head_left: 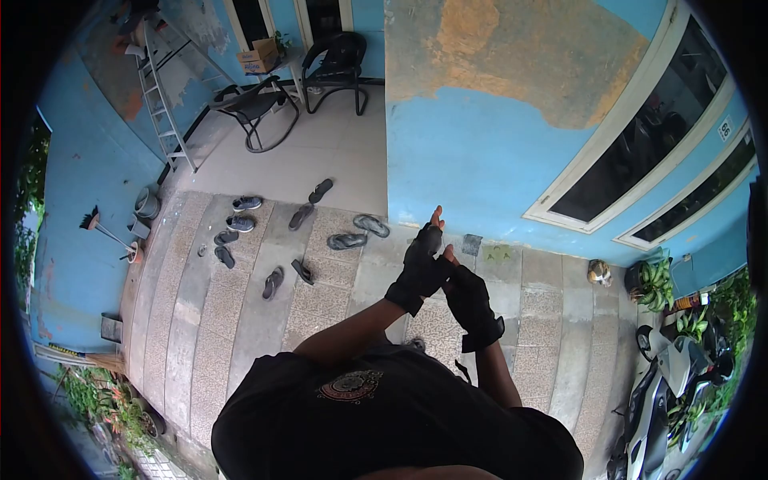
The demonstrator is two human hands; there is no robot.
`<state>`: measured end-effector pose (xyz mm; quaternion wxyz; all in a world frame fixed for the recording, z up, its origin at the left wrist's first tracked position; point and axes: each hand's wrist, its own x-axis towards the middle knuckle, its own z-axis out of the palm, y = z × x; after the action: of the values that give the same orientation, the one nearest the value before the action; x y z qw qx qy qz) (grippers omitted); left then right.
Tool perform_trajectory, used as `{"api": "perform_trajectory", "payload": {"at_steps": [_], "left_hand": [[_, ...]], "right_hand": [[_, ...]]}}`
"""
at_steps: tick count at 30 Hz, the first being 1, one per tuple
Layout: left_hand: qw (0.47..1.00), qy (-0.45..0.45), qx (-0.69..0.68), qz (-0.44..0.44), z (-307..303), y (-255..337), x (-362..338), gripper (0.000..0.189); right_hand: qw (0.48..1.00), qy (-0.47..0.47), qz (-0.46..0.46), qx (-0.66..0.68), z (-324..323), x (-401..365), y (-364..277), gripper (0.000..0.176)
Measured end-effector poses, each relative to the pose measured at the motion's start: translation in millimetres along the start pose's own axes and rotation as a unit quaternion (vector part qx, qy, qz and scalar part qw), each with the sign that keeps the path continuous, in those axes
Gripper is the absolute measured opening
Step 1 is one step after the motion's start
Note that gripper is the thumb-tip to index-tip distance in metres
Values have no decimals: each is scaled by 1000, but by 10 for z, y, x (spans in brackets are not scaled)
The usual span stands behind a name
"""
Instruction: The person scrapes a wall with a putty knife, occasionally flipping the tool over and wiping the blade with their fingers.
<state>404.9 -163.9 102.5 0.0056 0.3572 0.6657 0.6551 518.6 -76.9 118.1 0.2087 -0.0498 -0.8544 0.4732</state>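
Both hands wear black fingerless gloves and meet in front of the chest, over the tiled floor. My left hand (424, 260) points up and forward, its bare fingertips showing near the blue wall (472, 164). Close against it on the right is my right hand (470, 300), fingertips touching or nearly touching the left glove. Whether anything lies between the hands is hidden by the dark gloves. Grey sandals (347, 241) lie on the floor left of the hands.
A ladder (164, 108) with a person partly visible stands at the upper left. Black chairs (336, 68) and a cardboard box (260, 58) are at the back. More footwear (273, 282) lies on the floor. Motorbikes (648, 412) and plants (656, 284) stand at the right.
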Motion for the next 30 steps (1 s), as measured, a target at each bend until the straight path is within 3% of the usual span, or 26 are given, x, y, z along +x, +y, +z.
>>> {"api": "perform_trajectory", "payload": {"at_steps": [5,8,11,15,18,21,22,23,25,28,29,30], "left_hand": [[1000,17,-2,-5,50,-126,221,77],[1000,16,1,21,16,-286,432,79],[1000,-2,18,-15,-121,-444,714,79],[999,27,-30,27,-337,-656,1170,57],[1000,9,-13,15,-611,-784,1478,53],[998,10,57,33,-916,-878,1789,52],[998,8,64,5,-1008,-926,1870,49],[998,13,68,7,-1090,-980,1951,49],[994,-11,104,-10,-1248,-1088,2089,69],[992,-10,122,-24,-1379,-1185,2265,73],[992,-6,124,-24,-1377,-1228,2317,73],[993,29,115,6,-1355,-1256,2369,59]], "right_hand": [[1000,-10,-7,-23,-89,269,167,47],[999,-11,26,-23,-80,506,175,45],[996,-48,74,-7,9,833,252,48],[992,-68,43,-94,172,1352,282,48],[997,0,63,50,469,1681,453,34],[996,-11,60,68,685,2069,544,37],[992,-34,97,71,694,2187,509,49],[992,-37,91,73,753,2309,503,49],[996,-22,47,67,882,2523,502,36],[998,-31,34,45,1008,2756,621,38],[998,-35,31,46,1019,2820,652,38],[997,-35,38,54,1017,2885,637,39]]}}
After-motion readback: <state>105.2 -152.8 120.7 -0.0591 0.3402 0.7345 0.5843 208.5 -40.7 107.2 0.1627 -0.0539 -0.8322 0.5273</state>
